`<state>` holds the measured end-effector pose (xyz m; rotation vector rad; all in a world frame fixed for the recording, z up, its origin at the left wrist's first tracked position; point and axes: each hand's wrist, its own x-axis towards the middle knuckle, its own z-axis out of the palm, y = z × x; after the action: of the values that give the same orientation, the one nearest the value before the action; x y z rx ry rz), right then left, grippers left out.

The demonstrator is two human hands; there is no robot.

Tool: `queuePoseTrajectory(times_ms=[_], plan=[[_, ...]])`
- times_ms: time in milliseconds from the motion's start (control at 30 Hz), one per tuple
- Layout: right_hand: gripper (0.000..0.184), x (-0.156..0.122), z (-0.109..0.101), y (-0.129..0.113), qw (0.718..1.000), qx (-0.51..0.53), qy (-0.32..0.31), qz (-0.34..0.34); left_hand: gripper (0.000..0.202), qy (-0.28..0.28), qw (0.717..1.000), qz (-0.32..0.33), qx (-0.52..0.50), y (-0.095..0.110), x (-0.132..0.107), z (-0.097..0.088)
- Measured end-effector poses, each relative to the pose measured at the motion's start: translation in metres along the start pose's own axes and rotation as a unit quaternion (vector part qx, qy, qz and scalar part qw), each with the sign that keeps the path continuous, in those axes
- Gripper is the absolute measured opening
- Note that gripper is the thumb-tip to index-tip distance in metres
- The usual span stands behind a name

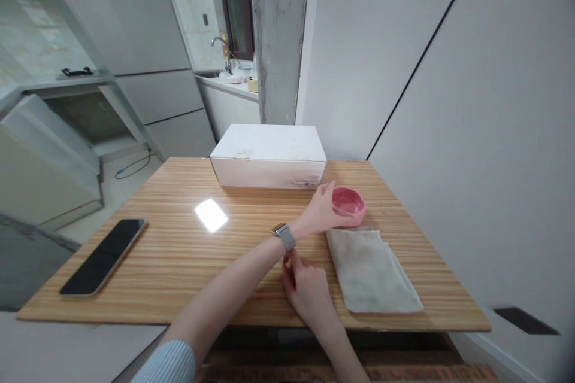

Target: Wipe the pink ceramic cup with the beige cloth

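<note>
My left hand, with a grey-strapped watch on its wrist, reaches across to the right side of the table. Its fingers and thumb grip the near left side of a small round pink bowl. The bowl stands just beyond a folded pale grey cloth. Below the watch, my right hand rests near the table's front edge, left of the cloth. Its fingers are loosely curled in, and no object shows in them.
A white cardboard box lies along the back of the wood-grain table. On the left is a dark-screened phone. A white wall panel rises at the right. Behind the table stand a concrete pillar and a kitchen counter with a tap.
</note>
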<state>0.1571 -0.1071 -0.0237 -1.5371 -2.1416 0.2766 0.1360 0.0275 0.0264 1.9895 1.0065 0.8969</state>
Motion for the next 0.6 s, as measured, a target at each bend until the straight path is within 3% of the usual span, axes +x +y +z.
queuePoseTrajectory(times_ms=[200, 333, 467, 600], plan=[[0.013, 0.000, 0.001, 0.002, 0.999, -0.030, -0.027, 0.007, 0.127, 0.020, 0.997, -0.049, 0.050, -0.001, 0.015, 0.035], [0.013, 0.000, 0.001, 0.004, 0.999, -0.037, -0.027, 0.023, 0.106, 0.050, 0.993, -0.081, 0.068, 0.008, 0.016, 0.040], [0.013, 0.001, 0.001, 0.005, 1.000, -0.019, -0.017, 0.015, 0.090, 0.065, 0.990, -0.106, 0.061, 0.016, 0.015, 0.033], [0.015, 0.001, -0.002, 0.003, 1.000, 0.024, -0.009, -0.006, 0.085, 0.080, 0.994, -0.069, 0.025, 0.018, 0.004, 0.002]])
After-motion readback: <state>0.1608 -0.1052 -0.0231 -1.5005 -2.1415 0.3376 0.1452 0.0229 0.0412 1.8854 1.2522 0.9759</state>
